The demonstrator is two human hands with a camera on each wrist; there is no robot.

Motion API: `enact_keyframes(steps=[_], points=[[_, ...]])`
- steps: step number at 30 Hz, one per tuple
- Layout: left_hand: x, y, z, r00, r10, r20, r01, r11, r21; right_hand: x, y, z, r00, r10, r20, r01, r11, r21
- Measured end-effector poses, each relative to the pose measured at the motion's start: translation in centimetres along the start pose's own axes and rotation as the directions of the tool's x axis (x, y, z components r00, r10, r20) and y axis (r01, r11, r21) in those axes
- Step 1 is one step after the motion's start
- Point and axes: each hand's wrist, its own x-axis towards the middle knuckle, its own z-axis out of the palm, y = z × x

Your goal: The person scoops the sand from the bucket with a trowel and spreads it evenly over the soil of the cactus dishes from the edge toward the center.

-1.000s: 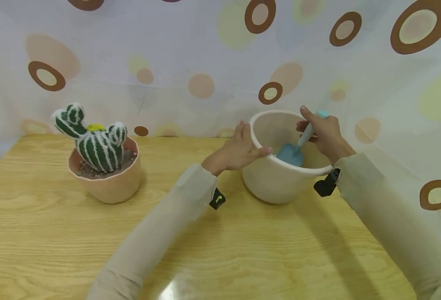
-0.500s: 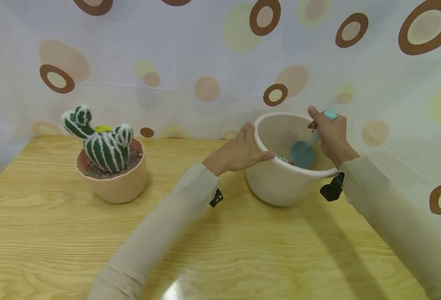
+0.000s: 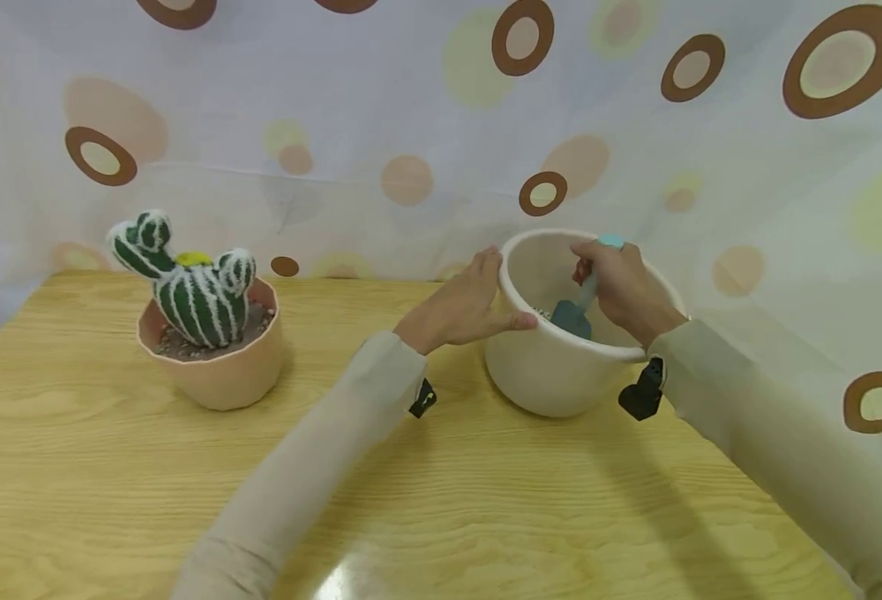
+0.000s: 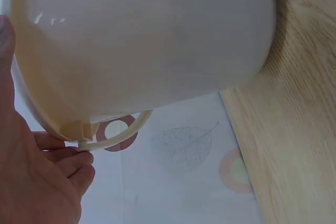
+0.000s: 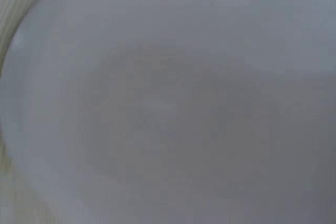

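My left hand (image 3: 459,308) gripped the bucket (image 3: 549,375) beside it; my right hand (image 3: 623,287) gripped the shovel (image 3: 572,319) inside, scooping apparently unfinished.

Head: I look forward, down over table (image 3: 486,517); both wrist views face bucket (image 3: 546,375) close up. All three share it.

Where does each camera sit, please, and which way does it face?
Head: head-worn, facing forward and down at the bucket, scoop and potted cactus; left hand, right hand and both sleeves show.
Left wrist: on that wrist, facing the bucket's outside and handle; part of the left hand shows.
Right wrist: on that wrist, facing a pale blurred surface, probably the bucket; no hand recognisable.
Head and left wrist share the bucket, left hand and table.
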Motion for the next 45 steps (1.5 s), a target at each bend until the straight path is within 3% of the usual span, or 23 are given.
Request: enact_keyframes(steps=[3, 6, 10, 14, 18, 21, 25, 31, 37, 42, 45], points=[[-0.2, -0.2, 0.2, 1.0, -0.004, -0.014, 0.004, 1.0, -0.004, -0.6, -0.2, 0.7, 0.999, 0.039, 0.02, -0.042, 0.982, 0.183], [-0.3, -0.2, 0.3, 1.0, -0.004, -0.004, 0.004, 1.0, -0.013, -1.0, -0.6, 0.7, 0.994, 0.105, 0.036, -0.111, 0.933, 0.341], [-0.2, -0.2, 0.3, 1.0, 0.006, -0.001, -0.006, 1.0, -0.021, -1.0, -1.0, 0.4, 0.982, 0.174, 0.075, -0.189, 0.869, 0.457], [-0.1, -0.4, 0.2, 1.0, 0.029, -0.009, -0.03, 0.999, -0.043, -0.5, -1.0, -0.2, 0.966, 0.229, 0.117, -0.252, 0.755, 0.605], [-0.1, -0.4, 0.1, 0.999, 0.048, -0.025, -0.05, 0.996, -0.072, -0.2, -0.9, -1.0, 0.955, 0.251, 0.159, -0.282, 0.596, 0.752], [0.0, -0.5, 0.1, 0.998, 0.058, -0.029, -0.06, 0.994, -0.091, -0.2, -0.9, -1.5, 0.948, 0.268, 0.172, -0.291, 0.51, 0.81], [0.0, -0.5, 0.2, 0.998, 0.064, -0.023, -0.067, 0.991, -0.12, -0.1, -0.9, -2.0, 0.943, 0.298, 0.146, -0.278, 0.469, 0.838], [-0.1, -0.8, 0.2, 0.998, 0.063, -0.023, -0.066, 0.984, -0.167, 0.0, -0.9, -2.4, 0.937, 0.338, 0.094, -0.22, 0.358, 0.908], [-0.4, -0.8, 0.1, 1.0, 0.029, -0.007, -0.03, 0.985, -0.169, 0.1, -0.9, -2.6, 0.939, 0.339, 0.06, -0.167, 0.299, 0.94], [-0.3, -0.6, 0.2, 0.998, 0.051, -0.025, -0.054, 0.982, -0.183, -0.1, -0.9, -3.2, 0.945, 0.324, 0.055, -0.137, 0.237, 0.962], [-0.4, -0.5, 0.2, 0.999, 0.043, -0.019, -0.046, 0.983, -0.179, -0.3, -0.8, -3.4, 0.947, 0.316, 0.052, -0.127, 0.222, 0.967]])
